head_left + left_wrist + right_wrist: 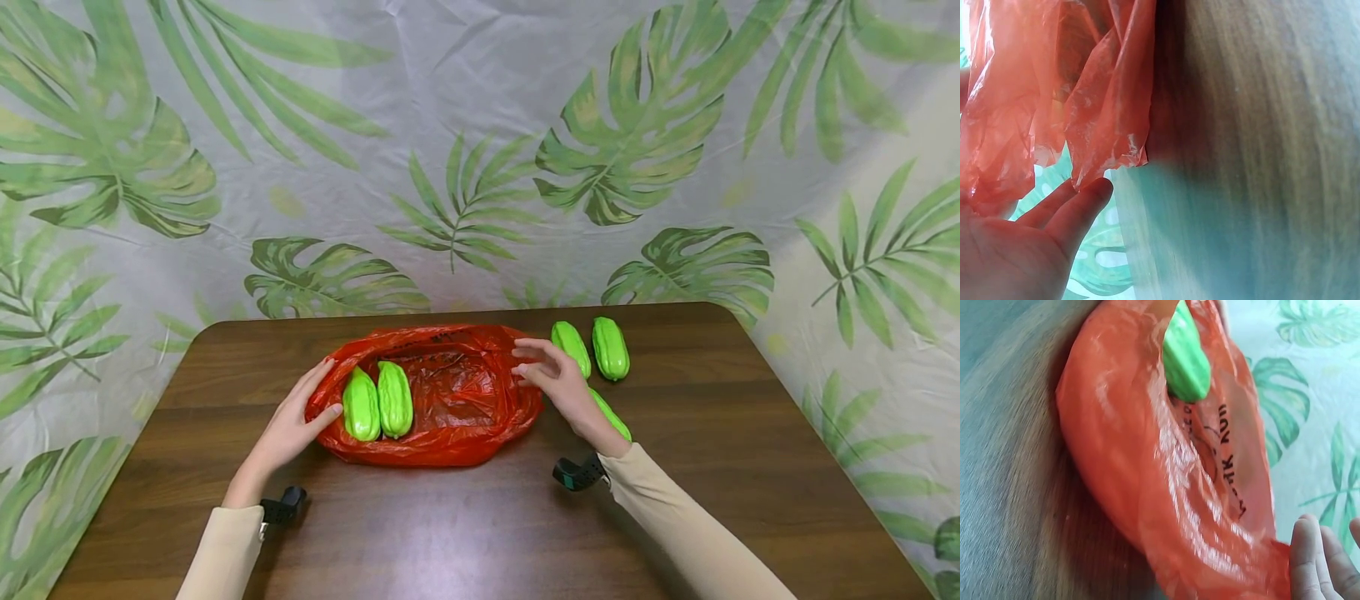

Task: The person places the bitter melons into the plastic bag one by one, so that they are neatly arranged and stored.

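Observation:
A red plastic bag (457,446) lies with its mouth spread wide on the wooden table. Inside its left part, two bright green ridged gourds (394,398) rest side by side. My left hand (288,425) touches the bag's left rim, thumb apart from the fairly straight fingers. At the right rim hovers my right hand (558,383), fingers spread and slightly bent, with nothing held between them. In the right wrist view its fingertips are beside the bag's edge, and a green gourd (1186,359) shows inside; whether they touch the plastic I cannot tell.
Right of the bag, two more green gourds (611,348) lie near the table's back edge. Another gourd (611,414) is partly hidden behind my right wrist. A leaf-patterned cloth (480,167) hangs behind the brown table (420,533).

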Tool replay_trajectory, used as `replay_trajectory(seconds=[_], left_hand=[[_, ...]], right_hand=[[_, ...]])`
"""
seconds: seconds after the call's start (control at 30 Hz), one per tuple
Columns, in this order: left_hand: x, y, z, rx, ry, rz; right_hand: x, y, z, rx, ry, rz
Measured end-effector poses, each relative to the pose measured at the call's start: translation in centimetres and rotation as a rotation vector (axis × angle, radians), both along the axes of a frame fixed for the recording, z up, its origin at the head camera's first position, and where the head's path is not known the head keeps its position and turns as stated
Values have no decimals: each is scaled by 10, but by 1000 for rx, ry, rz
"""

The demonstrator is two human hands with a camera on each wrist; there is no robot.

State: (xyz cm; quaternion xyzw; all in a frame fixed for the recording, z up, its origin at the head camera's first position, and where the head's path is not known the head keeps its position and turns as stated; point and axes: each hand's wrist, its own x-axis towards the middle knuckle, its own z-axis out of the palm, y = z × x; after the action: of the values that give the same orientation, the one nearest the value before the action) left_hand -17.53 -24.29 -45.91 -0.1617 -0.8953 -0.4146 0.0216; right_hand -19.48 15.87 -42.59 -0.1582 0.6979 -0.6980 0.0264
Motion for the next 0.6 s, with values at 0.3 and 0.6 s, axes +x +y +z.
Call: replay_trajectory(seconds=[0.3,0.6], left_hand=[[1,1,1,-1,17,-5],[3,2,1,18,78,4]], right_hand=[[5,20,-3,-12,-6,-46],[5,38,-8,33,-7,-93]])
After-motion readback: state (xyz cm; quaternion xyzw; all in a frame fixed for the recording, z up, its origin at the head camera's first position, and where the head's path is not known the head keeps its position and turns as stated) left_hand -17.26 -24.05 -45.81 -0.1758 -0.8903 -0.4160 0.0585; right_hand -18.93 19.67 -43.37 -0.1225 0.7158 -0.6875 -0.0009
